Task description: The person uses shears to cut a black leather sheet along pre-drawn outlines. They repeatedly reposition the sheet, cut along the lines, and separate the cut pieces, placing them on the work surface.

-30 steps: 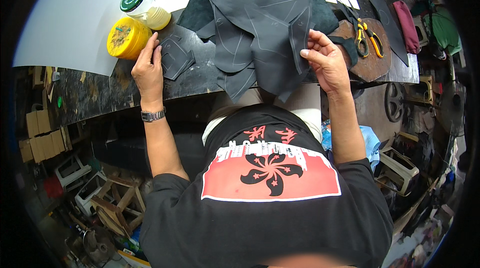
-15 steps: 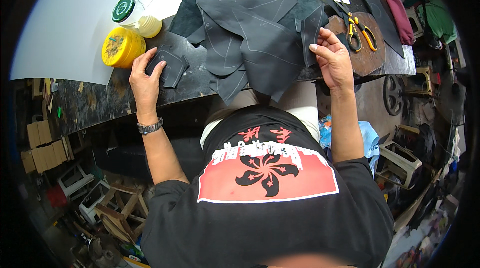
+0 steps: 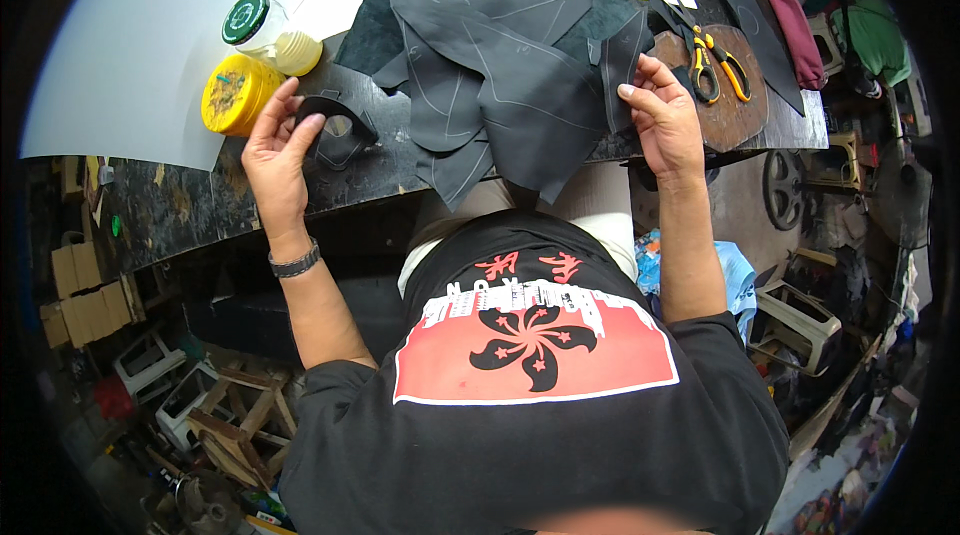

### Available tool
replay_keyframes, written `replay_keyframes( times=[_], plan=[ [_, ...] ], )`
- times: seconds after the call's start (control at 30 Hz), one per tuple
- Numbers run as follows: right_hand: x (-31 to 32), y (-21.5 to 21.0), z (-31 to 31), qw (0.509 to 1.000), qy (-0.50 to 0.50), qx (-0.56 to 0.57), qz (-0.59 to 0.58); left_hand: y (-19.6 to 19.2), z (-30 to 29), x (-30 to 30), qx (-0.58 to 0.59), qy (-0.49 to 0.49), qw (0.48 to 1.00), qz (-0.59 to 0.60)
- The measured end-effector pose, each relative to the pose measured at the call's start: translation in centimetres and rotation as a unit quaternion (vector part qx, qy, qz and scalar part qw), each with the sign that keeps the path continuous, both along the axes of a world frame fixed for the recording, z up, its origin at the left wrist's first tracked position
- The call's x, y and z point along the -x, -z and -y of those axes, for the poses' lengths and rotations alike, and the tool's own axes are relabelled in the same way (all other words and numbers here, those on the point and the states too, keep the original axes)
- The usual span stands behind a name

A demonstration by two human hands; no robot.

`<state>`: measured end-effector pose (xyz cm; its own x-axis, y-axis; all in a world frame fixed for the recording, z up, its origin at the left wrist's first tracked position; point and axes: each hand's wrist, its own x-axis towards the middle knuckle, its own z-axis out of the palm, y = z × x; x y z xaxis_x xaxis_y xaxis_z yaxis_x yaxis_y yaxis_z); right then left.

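Observation:
My left hand is at the left of the table, thumb and fingers pinching the edge of a small black leather-like piece. That piece curves up off other small black pieces lying under it. With thumb and fingertips, my right hand holds a narrow black piece marked with pale lines. Between my hands lies a heap of larger black cut pieces, also marked with pale outlines, some hanging over the near table edge.
Left of the heap stand a yellow tub and a clear jar with a green lid. Yellow-and-black scissors rest on a brown board at the right. White sheets cover the far left table. Stools stand below.
My left hand has shifted slightly left, and the small piece at its fingers now bends up from the pieces beneath. My right hand stays on the narrow piece.

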<state>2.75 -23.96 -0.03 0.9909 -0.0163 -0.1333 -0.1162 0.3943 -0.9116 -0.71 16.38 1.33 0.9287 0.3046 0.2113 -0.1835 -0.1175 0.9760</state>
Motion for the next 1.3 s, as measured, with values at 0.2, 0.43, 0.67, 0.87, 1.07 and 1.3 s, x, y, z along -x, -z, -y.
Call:
replay_keyframes(
  times=[0.2,0.43,0.67,0.87,1.07,1.3],
  plan=[
    [-0.5,-1.9,-2.4,0.998,-0.049,-0.017,0.043,0.5,4.2,-1.2,0.217,0.075,0.973,-0.003],
    [-0.2,-3.0,-6.5,0.983,-0.146,0.072,0.09,4.3,7.4,-1.1,0.173,0.09,0.98,-0.041],
    [-1.7,-3.1,-12.9,0.945,-0.247,0.12,0.175,3.8,7.1,-0.8,0.222,0.136,0.965,-0.041],
    [-2.6,-1.5,-16.6,0.906,-0.252,0.277,0.199,3.2,6.4,-0.4,0.228,0.19,0.953,-0.058],
    [-2.7,-0.7,-16.7,0.914,-0.249,0.265,0.182,3.5,6.5,-0.7,0.224,0.158,0.959,-0.074],
    [-2.8,-1.0,-14.6,0.918,-0.199,0.295,0.177,3.6,6.7,-0.7,0.254,0.131,0.957,-0.043]
  ],
)
